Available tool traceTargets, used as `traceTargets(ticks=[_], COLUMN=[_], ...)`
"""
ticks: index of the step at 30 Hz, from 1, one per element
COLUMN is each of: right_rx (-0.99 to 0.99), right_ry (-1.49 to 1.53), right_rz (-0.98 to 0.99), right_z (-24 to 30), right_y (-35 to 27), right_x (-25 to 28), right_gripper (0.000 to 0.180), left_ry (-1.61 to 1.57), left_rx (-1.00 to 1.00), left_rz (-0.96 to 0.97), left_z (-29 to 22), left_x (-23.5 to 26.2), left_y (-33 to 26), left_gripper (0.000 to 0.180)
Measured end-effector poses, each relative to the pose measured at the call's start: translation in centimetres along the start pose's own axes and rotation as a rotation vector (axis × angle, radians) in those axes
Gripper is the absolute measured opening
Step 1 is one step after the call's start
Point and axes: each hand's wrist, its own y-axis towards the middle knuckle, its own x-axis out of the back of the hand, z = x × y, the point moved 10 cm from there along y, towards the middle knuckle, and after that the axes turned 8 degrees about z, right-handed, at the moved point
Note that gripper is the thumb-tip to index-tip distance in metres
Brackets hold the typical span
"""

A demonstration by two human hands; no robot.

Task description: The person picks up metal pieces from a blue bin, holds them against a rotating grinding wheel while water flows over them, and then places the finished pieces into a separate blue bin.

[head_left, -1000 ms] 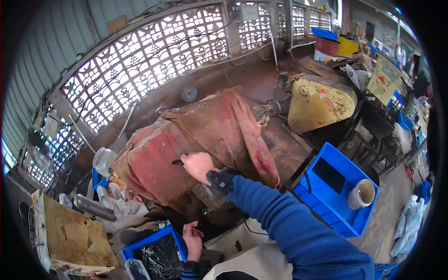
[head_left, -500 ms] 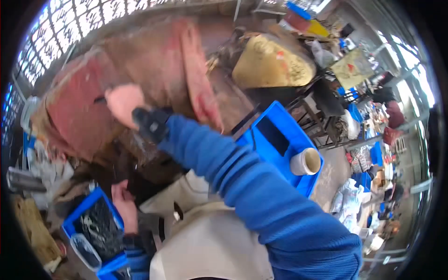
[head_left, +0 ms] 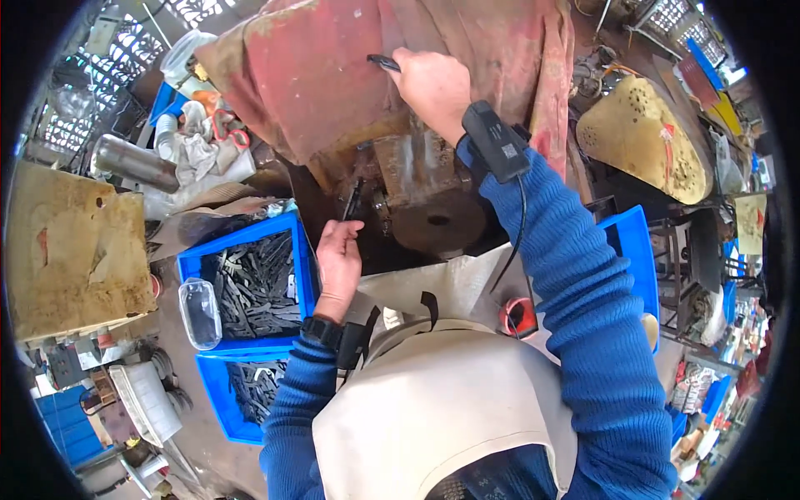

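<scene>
My left hand (head_left: 340, 254) is closed on a slim dark metal piece (head_left: 354, 200), which points away from me at the front of a rusty machine. Farther off and to the right, my right hand (head_left: 437, 87) grips a short dark curved piece (head_left: 383, 62) over a red stained cloth (head_left: 325, 75). Its far end juts out left of the fingers; the rest is hidden in my grip. Below that cloth, a brown round disc (head_left: 437, 237) with a dark hole sits between my forearms.
To the left, a blue bin (head_left: 304, 258) holds many flat dark metal strips, with a clear plastic tub (head_left: 200, 315) at its edge. A second blue bin (head_left: 221, 408) stands nearer. A steel cylinder (head_left: 133, 162), a tan board (head_left: 79, 250) and a red cup (head_left: 518, 317) are around me.
The view has swung left, bringing the bins and machine front into sight. A dark metal piece now shows in my left hand. My right hand still grips its dark piece over the cloth.
</scene>
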Motion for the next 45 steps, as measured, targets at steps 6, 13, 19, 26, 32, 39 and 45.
traceTargets(ticks=[6,13,19,26,32,39,45], right_rx=[-0.026,-0.063,-0.041,-0.04,-0.033,-0.042,-0.057], right_ry=[0.04,0.033,0.063,0.044,0.053,0.072,0.05], right_rz=[0.014,0.096,0.052,0.058,0.048,0.049,0.083], right_z=[-0.1,-0.3,-0.2,-0.2,0.2,-0.4,-0.2], right_y=[0.0,0.3,0.4,0.4,0.1,0.2,0.4], right_x=[0.5,0.4,0.6,0.7,0.9,0.5,0.3], right_gripper=[0.027,0.021,0.027,0.03,0.028,0.028,0.027], left_ry=[-0.027,-0.011,-0.008,-0.044,-0.039,-0.018,0.018], left_rx=[0.014,-0.013,-0.011,-0.019,-0.037,-0.03,-0.024], left_rz=[-0.015,-0.013,0.016,-0.02,-0.036,-0.03,-0.029], left_z=[0.2,0.2,-0.1,-0.2,-0.1,-0.2,-0.3], left_x=[0.2,0.4,0.4,0.5,0.5,0.2,0.4], left_y=[0.0,-0.4,-0.4,-0.5,-0.7,-0.7,-0.7], left_gripper=[0.025,0.024,0.025,0.024,0.025,0.025,0.025])
